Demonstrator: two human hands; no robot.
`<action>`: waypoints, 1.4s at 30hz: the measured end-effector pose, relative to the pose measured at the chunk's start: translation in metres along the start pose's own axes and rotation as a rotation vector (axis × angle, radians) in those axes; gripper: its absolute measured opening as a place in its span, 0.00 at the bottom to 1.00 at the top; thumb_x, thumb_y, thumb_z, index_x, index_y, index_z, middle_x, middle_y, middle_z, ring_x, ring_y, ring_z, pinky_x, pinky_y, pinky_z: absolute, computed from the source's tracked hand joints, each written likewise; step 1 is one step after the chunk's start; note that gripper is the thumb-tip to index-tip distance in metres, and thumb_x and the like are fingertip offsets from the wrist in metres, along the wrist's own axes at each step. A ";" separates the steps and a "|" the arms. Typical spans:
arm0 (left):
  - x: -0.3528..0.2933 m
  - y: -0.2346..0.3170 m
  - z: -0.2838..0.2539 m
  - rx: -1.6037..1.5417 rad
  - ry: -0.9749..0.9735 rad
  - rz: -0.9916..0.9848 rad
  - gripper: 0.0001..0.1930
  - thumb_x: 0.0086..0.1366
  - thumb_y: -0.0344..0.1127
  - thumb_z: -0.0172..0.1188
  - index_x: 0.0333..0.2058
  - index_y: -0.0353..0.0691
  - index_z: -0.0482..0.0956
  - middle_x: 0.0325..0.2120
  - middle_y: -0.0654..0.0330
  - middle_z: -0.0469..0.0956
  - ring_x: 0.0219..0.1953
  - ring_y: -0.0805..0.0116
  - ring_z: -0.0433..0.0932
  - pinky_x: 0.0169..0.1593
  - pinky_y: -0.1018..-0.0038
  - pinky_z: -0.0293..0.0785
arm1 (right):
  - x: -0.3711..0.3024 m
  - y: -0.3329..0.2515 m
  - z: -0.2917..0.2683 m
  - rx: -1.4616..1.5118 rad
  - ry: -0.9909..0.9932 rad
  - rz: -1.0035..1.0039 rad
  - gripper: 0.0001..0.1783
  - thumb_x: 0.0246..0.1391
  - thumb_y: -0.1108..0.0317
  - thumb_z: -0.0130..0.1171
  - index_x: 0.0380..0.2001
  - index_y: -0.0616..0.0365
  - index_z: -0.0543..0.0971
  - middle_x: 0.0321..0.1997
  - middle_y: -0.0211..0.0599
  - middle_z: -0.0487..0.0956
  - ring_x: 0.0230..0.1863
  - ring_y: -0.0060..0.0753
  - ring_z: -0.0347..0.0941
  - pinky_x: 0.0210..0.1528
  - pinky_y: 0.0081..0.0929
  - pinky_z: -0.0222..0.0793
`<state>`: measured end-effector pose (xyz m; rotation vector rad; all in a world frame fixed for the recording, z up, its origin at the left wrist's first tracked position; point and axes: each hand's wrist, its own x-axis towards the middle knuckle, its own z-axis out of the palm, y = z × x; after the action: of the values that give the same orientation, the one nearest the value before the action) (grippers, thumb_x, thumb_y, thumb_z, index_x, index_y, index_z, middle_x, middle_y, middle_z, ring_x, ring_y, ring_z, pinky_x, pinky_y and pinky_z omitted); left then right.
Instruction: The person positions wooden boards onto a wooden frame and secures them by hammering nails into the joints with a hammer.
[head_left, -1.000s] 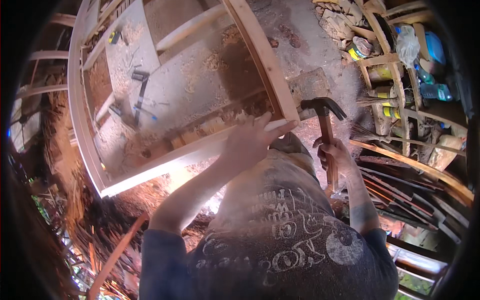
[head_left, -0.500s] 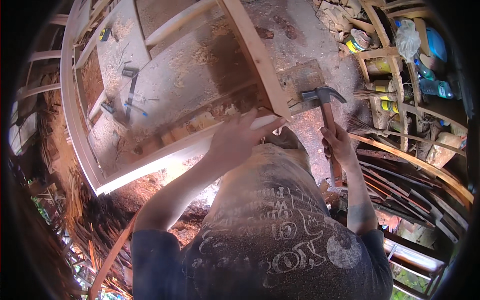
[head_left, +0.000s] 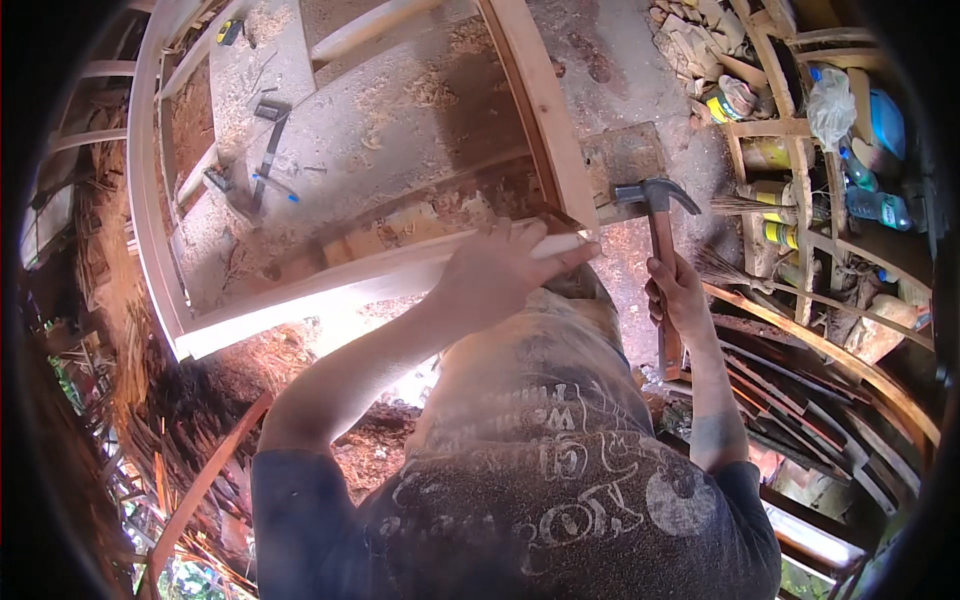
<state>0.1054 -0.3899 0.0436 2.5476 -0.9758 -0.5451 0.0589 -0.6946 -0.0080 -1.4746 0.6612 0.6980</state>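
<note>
My left hand (head_left: 492,272) lies over the near rail of a pale wooden frame (head_left: 548,105), close to its right corner. Its fingers bend over the rail, with one finger and the thumb reaching toward the corner joint. Whether a nail is there I cannot make out. In my right hand (head_left: 680,302) is a claw hammer (head_left: 660,225), gripped by its brown wooden handle. The dark hammer head is up, just right of the frame's corner and apart from it. The frame's near edge rests close to my waist.
Inside the frame, a board with wood shavings bears a try square (head_left: 272,150), a blue pen (head_left: 276,187) and a tape measure (head_left: 229,32). Shelves with bottles (head_left: 878,208) and cans stand at the right. Stacked wood strips (head_left: 800,400) lie below them.
My left hand's fingers, spread and blurred before, now curl over the rail. The whole view has shifted a little. The hammer stays raised, slightly nearer the corner.
</note>
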 end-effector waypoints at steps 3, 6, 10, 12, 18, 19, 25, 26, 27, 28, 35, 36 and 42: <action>0.012 0.001 -0.008 -0.003 -0.106 -0.050 0.37 0.67 0.27 0.52 0.70 0.74 0.62 0.46 0.53 0.75 0.44 0.51 0.79 0.44 0.62 0.80 | -0.008 0.000 0.003 -0.025 0.008 -0.003 0.14 0.67 0.56 0.61 0.37 0.56 0.74 0.21 0.25 0.69 0.16 0.16 0.64 0.16 0.20 0.60; 0.008 -0.002 -0.004 -0.037 -0.018 -0.013 0.37 0.67 0.27 0.53 0.70 0.74 0.62 0.44 0.55 0.75 0.44 0.51 0.78 0.45 0.61 0.79 | -0.012 0.004 -0.002 -0.045 0.018 -0.006 0.15 0.67 0.56 0.60 0.36 0.57 0.74 0.21 0.25 0.70 0.15 0.17 0.64 0.16 0.21 0.61; 0.003 -0.005 -0.009 -0.046 -0.040 -0.012 0.37 0.67 0.28 0.54 0.70 0.74 0.62 0.48 0.53 0.75 0.48 0.49 0.78 0.51 0.59 0.78 | -0.015 0.003 -0.002 -0.046 0.027 -0.017 0.14 0.67 0.58 0.60 0.37 0.58 0.74 0.21 0.25 0.70 0.15 0.16 0.64 0.16 0.20 0.61; 0.004 -0.006 -0.011 0.028 -0.088 -0.026 0.38 0.65 0.28 0.56 0.70 0.74 0.63 0.52 0.51 0.74 0.54 0.47 0.76 0.56 0.57 0.76 | -0.014 0.001 -0.004 -0.028 0.006 -0.013 0.14 0.67 0.58 0.60 0.37 0.58 0.74 0.21 0.24 0.70 0.16 0.16 0.64 0.17 0.19 0.61; 0.011 -0.004 -0.021 0.012 -0.166 -0.122 0.36 0.68 0.34 0.55 0.71 0.76 0.60 0.59 0.47 0.71 0.60 0.41 0.72 0.63 0.52 0.71 | -0.014 -0.001 -0.007 -0.154 0.017 -0.027 0.15 0.68 0.55 0.58 0.36 0.54 0.71 0.20 0.23 0.68 0.15 0.15 0.63 0.16 0.18 0.60; 0.011 -0.006 -0.022 0.010 -0.170 -0.128 0.36 0.68 0.34 0.55 0.71 0.76 0.60 0.59 0.47 0.71 0.60 0.41 0.72 0.63 0.52 0.71 | -0.011 -0.002 -0.007 -0.154 0.012 -0.023 0.15 0.68 0.55 0.58 0.36 0.54 0.71 0.20 0.23 0.68 0.15 0.15 0.63 0.16 0.18 0.60; 0.013 -0.004 -0.019 -0.031 -0.195 -0.168 0.37 0.69 0.34 0.54 0.71 0.80 0.57 0.64 0.43 0.66 0.66 0.38 0.67 0.67 0.51 0.67 | -0.024 -0.004 0.000 -0.083 0.052 0.002 0.13 0.66 0.60 0.60 0.36 0.59 0.74 0.21 0.23 0.70 0.18 0.14 0.64 0.18 0.20 0.60; 0.012 -0.004 -0.020 0.004 -0.193 -0.177 0.38 0.68 0.33 0.54 0.71 0.80 0.56 0.65 0.43 0.66 0.66 0.38 0.67 0.67 0.51 0.67 | -0.028 -0.001 0.001 -0.083 0.048 0.002 0.13 0.66 0.60 0.60 0.36 0.59 0.74 0.21 0.23 0.70 0.18 0.14 0.64 0.18 0.20 0.60; 0.012 -0.003 -0.021 0.036 -0.192 -0.184 0.39 0.68 0.32 0.54 0.72 0.81 0.55 0.65 0.43 0.66 0.66 0.38 0.67 0.67 0.51 0.67 | -0.035 0.003 -0.002 -0.154 0.044 0.008 0.13 0.67 0.58 0.59 0.37 0.57 0.73 0.21 0.23 0.70 0.17 0.14 0.63 0.18 0.19 0.59; 0.013 -0.002 -0.024 0.034 -0.189 -0.188 0.39 0.68 0.32 0.54 0.72 0.81 0.55 0.65 0.43 0.66 0.66 0.38 0.67 0.67 0.51 0.67 | -0.041 0.006 -0.006 -0.228 0.039 0.013 0.14 0.68 0.56 0.58 0.38 0.56 0.73 0.21 0.22 0.69 0.17 0.13 0.62 0.18 0.18 0.59; 0.010 -0.005 -0.019 0.034 -0.140 -0.163 0.42 0.66 0.27 0.52 0.72 0.81 0.55 0.65 0.42 0.66 0.64 0.37 0.70 0.66 0.51 0.68 | -0.035 0.020 0.010 -0.219 -0.044 -0.022 0.13 0.66 0.60 0.60 0.40 0.60 0.75 0.22 0.23 0.70 0.20 0.13 0.63 0.20 0.19 0.58; 0.011 -0.006 -0.020 0.031 -0.147 -0.161 0.42 0.66 0.27 0.52 0.72 0.81 0.55 0.65 0.42 0.66 0.64 0.36 0.70 0.66 0.51 0.69 | -0.030 0.015 0.014 -0.260 -0.055 -0.043 0.13 0.65 0.62 0.60 0.41 0.62 0.76 0.23 0.23 0.72 0.22 0.13 0.64 0.22 0.19 0.59; 0.005 -0.013 0.000 0.065 0.100 -0.098 0.34 0.61 0.33 0.65 0.64 0.75 0.71 0.55 0.51 0.74 0.53 0.45 0.79 0.53 0.54 0.80 | -0.038 0.012 0.021 -0.106 -0.065 0.097 0.12 0.66 0.62 0.58 0.42 0.60 0.76 0.22 0.22 0.71 0.20 0.13 0.64 0.21 0.18 0.59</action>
<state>0.1157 -0.3848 0.0365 2.6634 -0.8502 -0.4138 0.0242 -0.6744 0.0132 -1.5176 0.6571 0.8637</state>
